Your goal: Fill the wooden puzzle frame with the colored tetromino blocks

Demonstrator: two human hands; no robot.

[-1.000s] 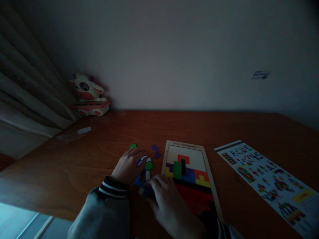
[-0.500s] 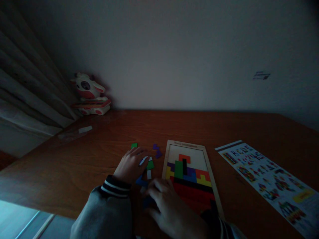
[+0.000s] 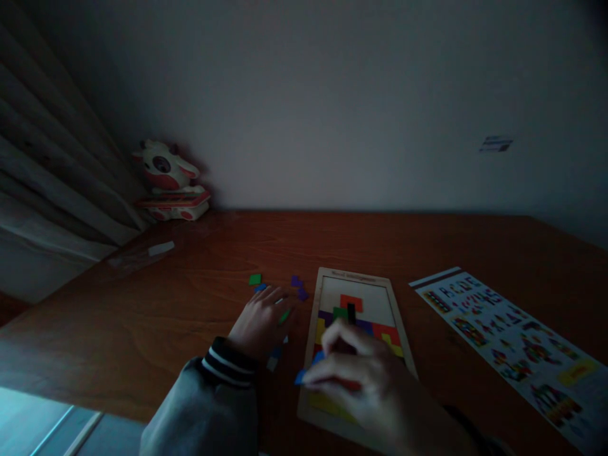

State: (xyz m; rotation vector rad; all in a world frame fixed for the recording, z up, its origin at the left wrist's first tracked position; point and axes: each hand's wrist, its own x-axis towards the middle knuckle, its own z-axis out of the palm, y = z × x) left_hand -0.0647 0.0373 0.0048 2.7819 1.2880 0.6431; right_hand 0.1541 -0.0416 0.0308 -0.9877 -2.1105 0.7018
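Pinched between the thumb and fingers of my right hand (image 3: pixel 368 377) is a blue puzzle piece (image 3: pixel 300 378), held over the lower left of a wooden puzzle board (image 3: pixel 394 303). Coloured flat pieces fill part of that board, among them a red piece (image 3: pixel 350 301) near its top and a black one standing out beside a green one. My left hand (image 3: pixel 260 322) rests palm down, fingers stretched out, on loose pieces left of the board. A green piece (image 3: pixel 255 279) and purple pieces (image 3: pixel 299 288) lie beyond its fingers. The hand hides some others.
A printed sheet (image 3: pixel 494 339) with coloured pictures lies right of the board. At the back left of the wooden table (image 3: pixel 228 244) stands a cow-shaped toy (image 3: pixel 168 180). A white strip (image 3: pixel 161 248) lies near the left edge. A curtain hangs at left, a wall behind.
My right hand has moved from the loose pieces right onto the board, now with a blue piece in its fingers. My left hand has shifted slightly right.
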